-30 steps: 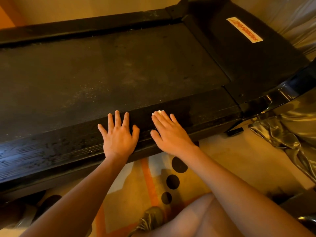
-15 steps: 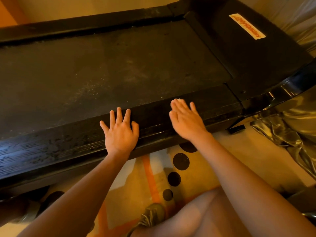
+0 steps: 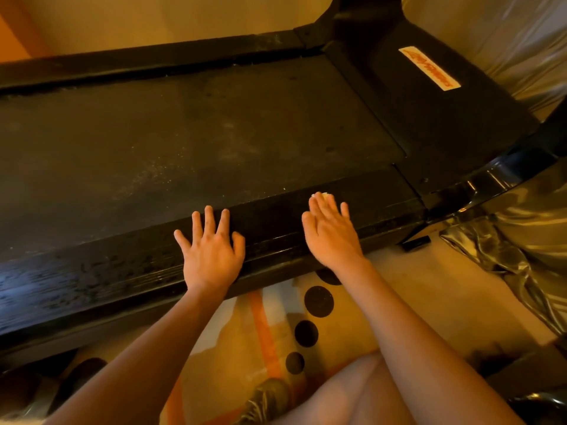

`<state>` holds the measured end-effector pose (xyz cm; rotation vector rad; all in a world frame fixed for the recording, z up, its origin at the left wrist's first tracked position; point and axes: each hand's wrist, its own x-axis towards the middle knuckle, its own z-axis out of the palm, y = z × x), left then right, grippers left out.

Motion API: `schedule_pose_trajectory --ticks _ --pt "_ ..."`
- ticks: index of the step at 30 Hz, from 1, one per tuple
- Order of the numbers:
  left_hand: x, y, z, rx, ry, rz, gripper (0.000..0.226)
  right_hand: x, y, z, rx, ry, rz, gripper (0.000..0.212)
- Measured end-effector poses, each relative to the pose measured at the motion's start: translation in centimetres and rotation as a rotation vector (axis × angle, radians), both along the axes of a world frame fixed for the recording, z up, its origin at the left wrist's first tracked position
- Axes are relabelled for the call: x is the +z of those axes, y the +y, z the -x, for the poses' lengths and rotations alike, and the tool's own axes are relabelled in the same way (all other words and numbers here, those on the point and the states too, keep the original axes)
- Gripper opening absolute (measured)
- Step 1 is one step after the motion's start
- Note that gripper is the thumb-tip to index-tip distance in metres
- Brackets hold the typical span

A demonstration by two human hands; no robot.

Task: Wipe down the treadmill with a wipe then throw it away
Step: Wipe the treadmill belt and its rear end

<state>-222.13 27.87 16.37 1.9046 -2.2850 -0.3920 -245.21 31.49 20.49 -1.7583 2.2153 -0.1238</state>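
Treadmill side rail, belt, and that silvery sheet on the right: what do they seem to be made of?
Side rail: probably hard black plastic, ribbed and semi-glossy; it catches light in streaks. Belt: likely rubbery fabric, matte, showing dust specks and no shine. Silvery sheet: looks like thin plastic film or foil, crinkled with bright mirror-like folds.

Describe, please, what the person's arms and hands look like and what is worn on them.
Both forearms are bare, with no sleeves, watch or bracelet in view. The left hand and right hand are ungloved, and no rings show on the fingers.
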Motion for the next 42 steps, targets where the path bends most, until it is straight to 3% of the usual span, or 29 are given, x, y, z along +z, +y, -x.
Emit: schedule_pose_trajectory --ticks 3,5,10,16,21,27,33,38,42 --pt "0.1 0.0 0.0 0.008 -0.002 0.002 0.061 0.3 2.9 -3.4 0.276 -0.052 -0.005 0.059" --pt "0.1 0.2 -0.1 0.01 -0.006 -0.005 0.061 0.1 3.4 -2.8 0.349 -0.028 0.015 0.057" --pt "0.2 0.2 0.0 0.0 0.004 -0.003 0.061 0.2 -0.1 1.9 0.043 0.039 -0.008 0.059" --pt "0.1 0.2 -0.1 0.009 -0.004 -0.003 0.061 0.3 5.3 -3.4 0.367 -0.011 -0.009 0.058" --pt "0.1 0.1 -0.1 -0.007 -0.001 -0.002 0.061 0.2 3.0 1.6 0.089 0.055 -0.018 0.058" --pt "0.2 0.2 -0.3 -0.002 0.0 -0.001 0.061 0.3 6.9 -1.9 0.367 0.03 -0.004 0.058" --pt "0.3 0.2 -0.1 -0.002 0.005 -0.003 0.061 0.2 3.8 3.5 0.141 0.141 -0.015 0.061" --pt "0.3 0.3 -0.1 -0.004 0.011 -0.002 0.061 -0.8 7.0 0.9 0.403 0.1 0.021 0.062" --pt "0.2 0.3 -0.1 0.0 0.002 -0.004 0.061 -1.0 4.9 3.9 0.139 0.154 0.034 0.063"
